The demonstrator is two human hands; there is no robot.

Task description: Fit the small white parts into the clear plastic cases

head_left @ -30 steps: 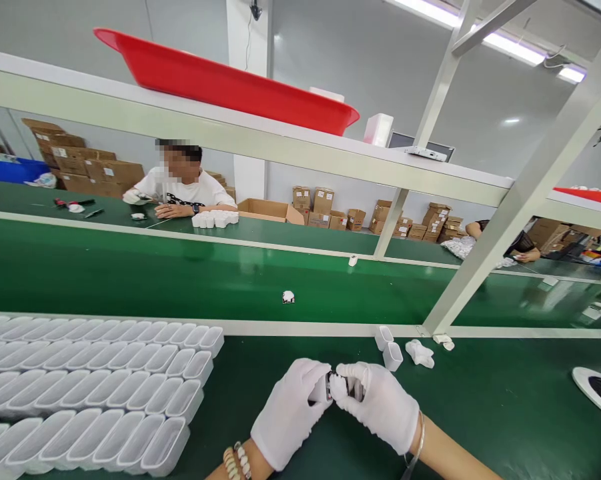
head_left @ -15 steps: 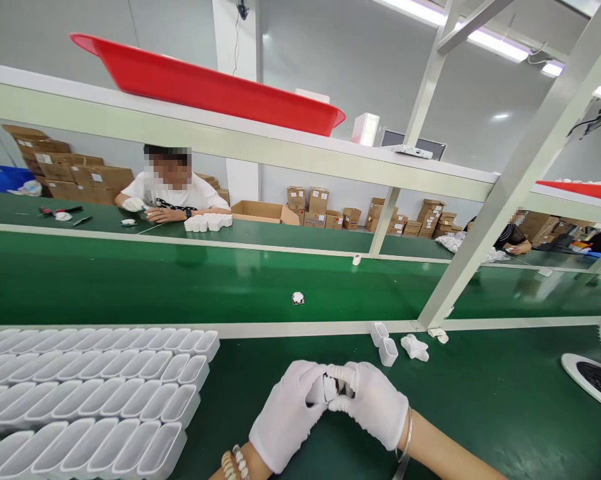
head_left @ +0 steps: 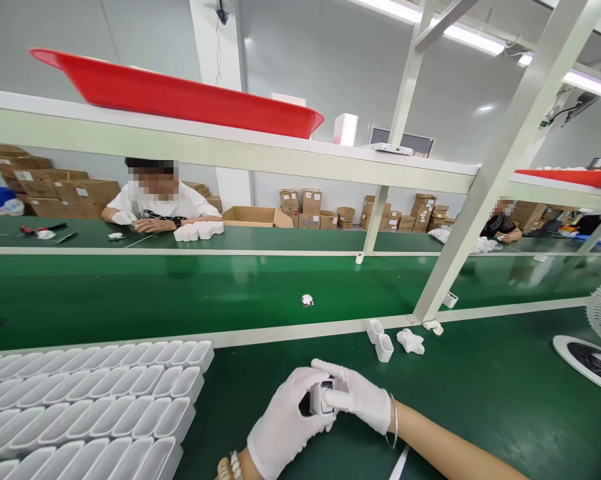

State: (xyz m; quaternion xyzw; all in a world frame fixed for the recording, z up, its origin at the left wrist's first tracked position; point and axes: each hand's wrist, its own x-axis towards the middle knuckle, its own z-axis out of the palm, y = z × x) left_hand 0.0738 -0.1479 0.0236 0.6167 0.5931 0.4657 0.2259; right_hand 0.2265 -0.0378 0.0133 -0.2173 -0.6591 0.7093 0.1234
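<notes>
Head view: the work in hand looks like pressing something into a small white cup [head_left: 315, 400], held up above the green counter [head_left: 485, 407] between the two gloved hands. The left hand [head_left: 289, 419] has its fingers clamped around the cup's side, its mouth turned towards the right hand [head_left: 363, 395]. One right digit, probably the thumb, points into that mouth; another stretches across just above it. Something dark shows inside, too small to make out, and I cannot tell whether the right fingers pinch anything. As I judge it, the next push calls for a firm left hold and a straight, gentle press. Both forearms slant in from the bottom edge, left wrist low, right arm reaching from the lower right, hands meeting at the cup. Rows of white tubs [head_left: 87, 400] stand to the left.
</notes>
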